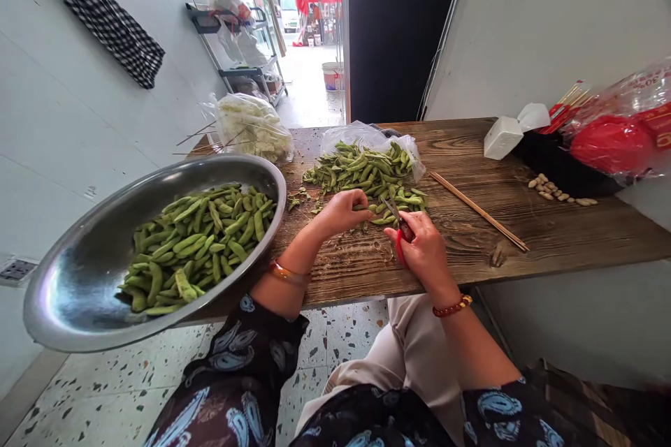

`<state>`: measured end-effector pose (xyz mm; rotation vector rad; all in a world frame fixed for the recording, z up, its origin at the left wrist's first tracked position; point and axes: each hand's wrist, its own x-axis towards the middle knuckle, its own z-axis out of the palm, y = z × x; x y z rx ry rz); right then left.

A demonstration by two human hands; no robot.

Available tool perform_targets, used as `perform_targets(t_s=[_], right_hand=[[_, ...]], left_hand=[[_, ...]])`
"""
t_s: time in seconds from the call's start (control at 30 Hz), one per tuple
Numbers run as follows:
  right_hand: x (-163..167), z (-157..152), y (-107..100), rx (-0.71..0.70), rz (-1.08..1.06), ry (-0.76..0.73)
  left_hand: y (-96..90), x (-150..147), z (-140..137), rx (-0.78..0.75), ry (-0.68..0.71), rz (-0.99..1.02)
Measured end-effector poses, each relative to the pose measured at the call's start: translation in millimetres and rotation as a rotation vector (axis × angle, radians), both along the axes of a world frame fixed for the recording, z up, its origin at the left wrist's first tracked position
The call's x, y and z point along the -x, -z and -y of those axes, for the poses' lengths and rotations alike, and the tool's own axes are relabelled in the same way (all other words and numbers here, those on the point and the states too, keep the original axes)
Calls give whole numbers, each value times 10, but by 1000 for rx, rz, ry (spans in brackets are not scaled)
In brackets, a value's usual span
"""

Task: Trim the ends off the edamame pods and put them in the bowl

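Observation:
My left hand (342, 214) is closed in a pinch round a green soybean pod (361, 208), mostly covered by the fingers. My right hand (423, 244) grips a pair of red-handled scissors (400, 248), blades pointing up and left toward the left hand. Just beyond both hands lies a heap of soybean pods (367, 166), partly on a clear plastic bag (346, 134). To the left, a big steel basin (78, 293) holds many more pods (199, 244).
Bundled wooden skewers (479, 211) lie right of the heap on the wooden table (461, 244). Peanuts (556, 190), a white box (503, 138) and red plastic packages (611, 143) sit at the far right. A filled plastic bag (251, 127) stands behind the basin.

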<state>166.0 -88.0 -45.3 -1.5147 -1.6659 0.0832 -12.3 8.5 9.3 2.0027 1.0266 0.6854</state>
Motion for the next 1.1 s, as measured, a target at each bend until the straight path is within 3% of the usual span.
perform_targets(t_s=[0.13,0.6,1.1], right_hand=[[8,7,-30,14,-35,-56],[-5,7,-8,-14,-58,-124],[8,41,-30,40,49,-108]], left_hand=[[6,-110,116,265,37,272],[143,-224,209,430,206,424],[20,-176,224,340,165,381]])
